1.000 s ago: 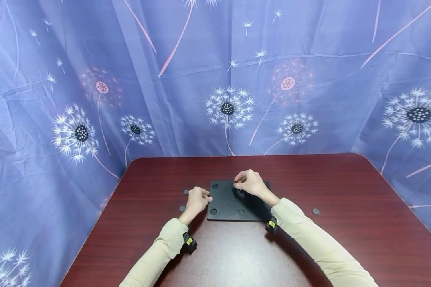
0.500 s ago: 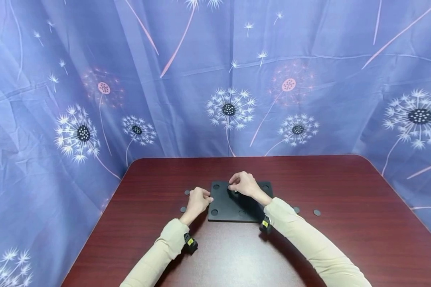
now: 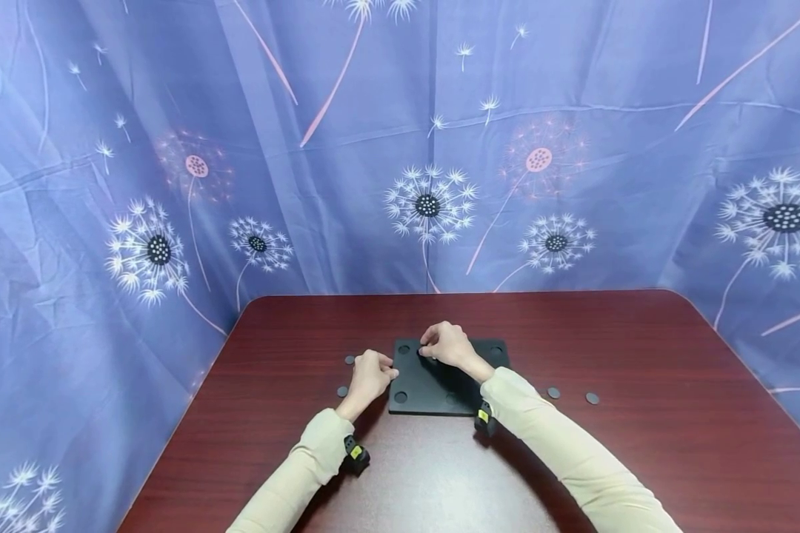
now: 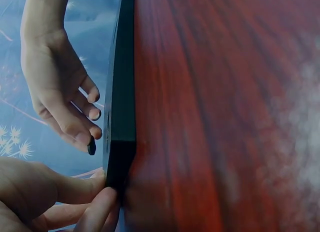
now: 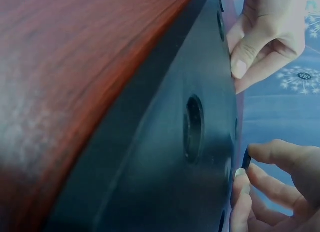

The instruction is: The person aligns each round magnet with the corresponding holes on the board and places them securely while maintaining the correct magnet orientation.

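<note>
A flat black board (image 3: 421, 381) with round recesses lies on the table. At its left edge, my left hand (image 3: 370, 376) pinches the board between thumb and fingers, as the left wrist view shows from close by. Above the board's upper left part, my right hand (image 3: 450, 345) holds a small dark disc (image 4: 91, 146) between thumb and fingertips. The disc is clear of the board's surface in the left wrist view. One recess (image 5: 194, 129) shows plainly in the right wrist view. My right hand and forearm hide part of the board.
Two grey discs (image 3: 554, 393) lie on the table right of the board, and two more discs (image 3: 343, 391) lie left of it, beside my left hand. The reddish-brown table (image 3: 427, 474) ends at a blue dandelion-print curtain (image 3: 347, 215).
My right hand has moved left across the board with the disc, uncovering the board's upper right recess and a disc on the table. My left hand stays at the board's edge.
</note>
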A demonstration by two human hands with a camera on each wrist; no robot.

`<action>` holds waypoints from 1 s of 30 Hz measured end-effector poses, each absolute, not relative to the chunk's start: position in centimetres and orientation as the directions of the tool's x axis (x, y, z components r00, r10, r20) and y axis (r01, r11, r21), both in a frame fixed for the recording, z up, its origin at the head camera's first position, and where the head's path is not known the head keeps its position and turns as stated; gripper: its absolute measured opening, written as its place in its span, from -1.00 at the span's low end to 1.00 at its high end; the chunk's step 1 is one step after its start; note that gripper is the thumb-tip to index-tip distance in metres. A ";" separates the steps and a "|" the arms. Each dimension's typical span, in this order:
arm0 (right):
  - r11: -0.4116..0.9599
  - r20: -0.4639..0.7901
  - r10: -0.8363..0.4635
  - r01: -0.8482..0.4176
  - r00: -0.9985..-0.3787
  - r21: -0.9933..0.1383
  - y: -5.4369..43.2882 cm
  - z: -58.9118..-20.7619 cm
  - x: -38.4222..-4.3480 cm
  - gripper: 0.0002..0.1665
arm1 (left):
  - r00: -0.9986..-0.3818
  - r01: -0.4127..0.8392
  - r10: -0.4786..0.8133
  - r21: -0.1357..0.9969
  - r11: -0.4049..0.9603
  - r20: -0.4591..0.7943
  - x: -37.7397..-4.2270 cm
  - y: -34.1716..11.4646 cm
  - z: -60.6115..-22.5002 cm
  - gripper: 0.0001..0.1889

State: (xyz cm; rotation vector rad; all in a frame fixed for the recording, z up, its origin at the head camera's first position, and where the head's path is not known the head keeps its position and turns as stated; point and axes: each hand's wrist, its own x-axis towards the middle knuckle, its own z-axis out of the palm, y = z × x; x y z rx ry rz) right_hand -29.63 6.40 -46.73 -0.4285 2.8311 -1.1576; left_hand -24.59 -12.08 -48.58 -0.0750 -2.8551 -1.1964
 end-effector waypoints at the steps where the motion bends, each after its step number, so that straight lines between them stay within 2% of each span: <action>1: 0.683 0.054 -0.272 -0.232 -0.961 -0.693 6.3 -46.7 -29.6 -0.86 | -0.998 0.059 0.026 0.712 0.700 0.057 -24.6 -12.1 -48.5 -0.78; 30: 0.767 0.112 -0.224 -0.246 -0.968 -0.592 4.7 -47.6 -30.4 -0.87 | -0.998 0.061 0.027 0.721 0.691 0.059 -24.5 -12.0 -48.5 -0.78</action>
